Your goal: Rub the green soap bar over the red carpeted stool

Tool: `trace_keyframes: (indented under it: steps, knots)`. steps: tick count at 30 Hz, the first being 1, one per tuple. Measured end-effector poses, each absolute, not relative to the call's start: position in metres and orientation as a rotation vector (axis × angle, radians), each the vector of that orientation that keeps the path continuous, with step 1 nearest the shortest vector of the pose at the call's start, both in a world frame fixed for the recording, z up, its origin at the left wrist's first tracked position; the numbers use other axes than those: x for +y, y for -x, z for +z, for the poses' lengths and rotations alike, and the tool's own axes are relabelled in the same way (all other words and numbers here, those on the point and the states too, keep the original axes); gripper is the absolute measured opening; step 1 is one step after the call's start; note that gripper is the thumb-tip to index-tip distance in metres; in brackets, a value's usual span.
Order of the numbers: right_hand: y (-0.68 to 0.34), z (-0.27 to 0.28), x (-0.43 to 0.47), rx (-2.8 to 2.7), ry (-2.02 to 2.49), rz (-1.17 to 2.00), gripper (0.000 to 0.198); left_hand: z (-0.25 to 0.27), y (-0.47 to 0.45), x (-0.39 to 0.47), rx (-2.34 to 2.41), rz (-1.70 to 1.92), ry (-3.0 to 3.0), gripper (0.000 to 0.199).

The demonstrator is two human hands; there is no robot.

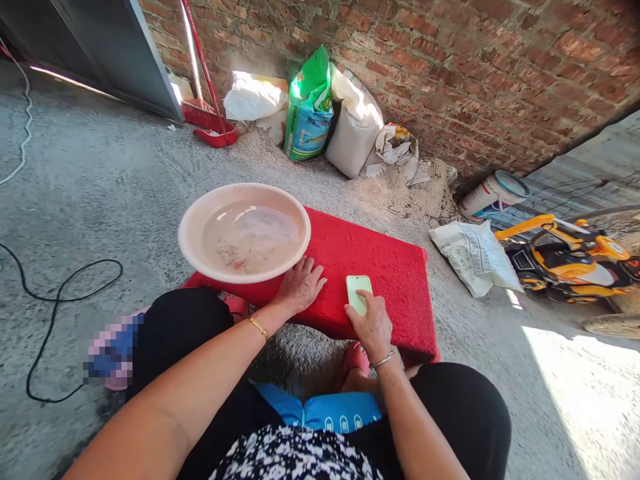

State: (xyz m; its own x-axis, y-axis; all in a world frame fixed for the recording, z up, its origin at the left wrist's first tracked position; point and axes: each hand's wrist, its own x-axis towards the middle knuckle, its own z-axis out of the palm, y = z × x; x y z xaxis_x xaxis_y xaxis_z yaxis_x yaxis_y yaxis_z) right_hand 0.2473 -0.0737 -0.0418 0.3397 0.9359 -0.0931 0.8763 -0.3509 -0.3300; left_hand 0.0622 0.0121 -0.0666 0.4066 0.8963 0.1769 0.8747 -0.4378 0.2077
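A pale green phone (359, 287) with a lit screen lies on a low bench covered in red cloth (385, 250). My right hand (373, 323) reaches over its lower end, the index finger on the screen and the thumb apart at its left edge; the other fingers are bent. My left hand (300, 287) rests on the red cloth with its fingers spread, holding nothing, close against the front right rim of a cream basin (193, 247). Cloudy water (255, 233) stands in the basin, with dark specks and a small orange-red patch at the bottom.
Sacks, including a green one (307, 123) and a white one (353, 137), lean on the brick wall beside spilled grain (400, 190). A red dustpan (215, 130) lies left. Rightward are a bucket (493, 193), a white bag (477, 257) and a yellow toy excavator (575, 257). A black cable (60, 293) crosses the floor.
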Motion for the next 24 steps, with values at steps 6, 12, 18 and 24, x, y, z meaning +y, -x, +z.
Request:
trace_keyframes:
  steps: [6,12,18,24]
  knots:
    - [-0.279,-0.049,-0.065,-1.491,2.266,0.369,0.049,-0.069,-0.063,0.012,1.611,0.43,-2.55,0.031]
    - [-0.275,-0.046,-0.055,-1.392,2.482,0.303,0.049,-0.07,-0.063,0.012,1.592,0.444,-2.561,0.029]
    - [-0.253,-0.047,-0.058,-1.532,2.437,0.323,0.047,-0.07,-0.062,0.012,1.596,0.473,-2.56,0.027]
    - [-0.255,-0.052,-0.061,-1.538,2.324,0.381,0.045,-0.07,-0.061,0.013,1.606,0.431,-2.574,0.028]
